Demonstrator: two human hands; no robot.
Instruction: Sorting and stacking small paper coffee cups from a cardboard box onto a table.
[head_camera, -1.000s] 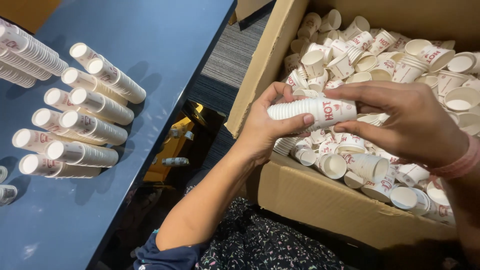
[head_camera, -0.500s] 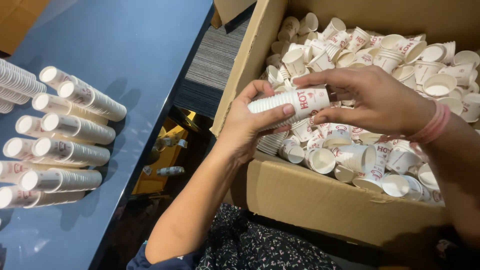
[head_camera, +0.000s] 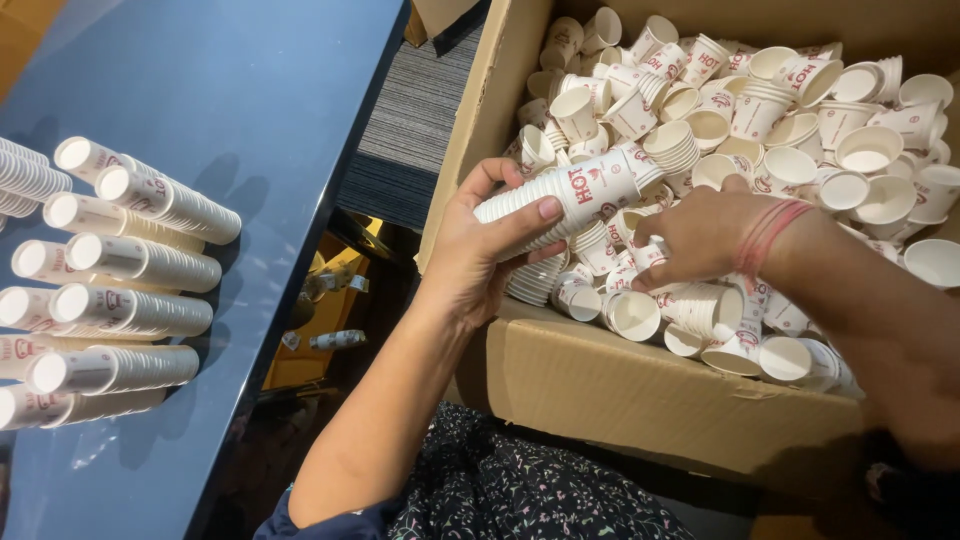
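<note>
A light, crushable nested stack of white paper cups (head_camera: 570, 195) was clasped around its middle by the left hand (head_camera: 480, 255), while loose cups were fingered by the right hand (head_camera: 700, 240).

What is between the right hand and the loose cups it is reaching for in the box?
Nothing visible. The right hand already rests among the loose cups inside the cardboard box, while the left hand holds the cup stack just above, clear of its reach.
</note>
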